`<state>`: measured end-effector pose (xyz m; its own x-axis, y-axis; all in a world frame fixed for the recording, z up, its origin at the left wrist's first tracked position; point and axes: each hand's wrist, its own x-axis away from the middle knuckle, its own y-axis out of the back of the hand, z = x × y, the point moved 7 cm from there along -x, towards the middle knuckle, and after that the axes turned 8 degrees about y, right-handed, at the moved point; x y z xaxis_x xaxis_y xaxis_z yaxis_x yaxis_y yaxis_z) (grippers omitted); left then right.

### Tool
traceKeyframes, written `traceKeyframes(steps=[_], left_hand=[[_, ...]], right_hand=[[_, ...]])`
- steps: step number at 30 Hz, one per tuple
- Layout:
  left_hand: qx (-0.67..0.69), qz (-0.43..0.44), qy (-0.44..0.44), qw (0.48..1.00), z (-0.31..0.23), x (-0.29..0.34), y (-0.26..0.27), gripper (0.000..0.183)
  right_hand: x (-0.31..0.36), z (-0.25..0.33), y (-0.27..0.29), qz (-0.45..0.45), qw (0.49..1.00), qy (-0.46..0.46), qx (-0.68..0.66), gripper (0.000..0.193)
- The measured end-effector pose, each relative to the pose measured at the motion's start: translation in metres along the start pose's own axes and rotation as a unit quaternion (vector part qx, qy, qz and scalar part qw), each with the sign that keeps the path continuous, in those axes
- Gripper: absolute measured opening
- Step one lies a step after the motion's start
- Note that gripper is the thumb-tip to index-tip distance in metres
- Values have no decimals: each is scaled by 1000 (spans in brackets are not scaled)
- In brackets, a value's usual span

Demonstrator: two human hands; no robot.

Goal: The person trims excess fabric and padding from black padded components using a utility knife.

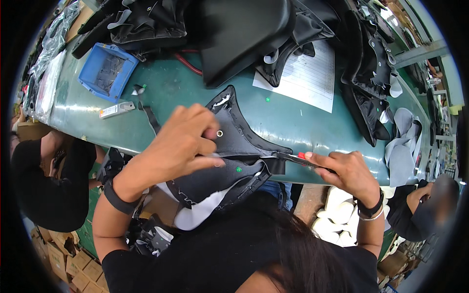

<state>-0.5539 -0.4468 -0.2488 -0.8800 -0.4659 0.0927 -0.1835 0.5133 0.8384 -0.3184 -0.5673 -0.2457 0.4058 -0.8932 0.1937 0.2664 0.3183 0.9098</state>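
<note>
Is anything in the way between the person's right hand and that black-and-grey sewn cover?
Only the slim dark tool with a red part, held by the right hand; its tip appears to meet the black-and-grey sewn cover. Nothing else visible stands between.

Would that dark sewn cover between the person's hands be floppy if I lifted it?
Probably floppy: the dark sewn cover bends and creases across its middle. Its black rim might feel stiffer, since it looks thicker. It's likely light too, because it looks like thin sheet material.
</note>
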Motion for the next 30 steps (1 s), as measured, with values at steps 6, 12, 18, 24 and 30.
traceKeyframes(steps=[6, 12, 18, 24, 30], left_hand=[[420, 103, -67, 899, -12, -46, -9, 38], [877, -126, -108, 452, 38, -30, 23, 34], [147, -226, 110, 957, 13, -26, 27, 22], [322, -155, 122, 926, 29, -39, 0, 32], [642, -395, 5, 657, 60, 4, 28, 41]], right_hand=[[-20, 5, -1, 46, 998, 21, 30, 43], [4, 32, -35, -98, 990, -84, -65, 56], [-22, 33, -13, -55, 990, -128, -18, 53], [-20, 39, -49, -170, 977, -119, -60, 54], [12, 63, -78, -115, 908, -285, -286, 58]])
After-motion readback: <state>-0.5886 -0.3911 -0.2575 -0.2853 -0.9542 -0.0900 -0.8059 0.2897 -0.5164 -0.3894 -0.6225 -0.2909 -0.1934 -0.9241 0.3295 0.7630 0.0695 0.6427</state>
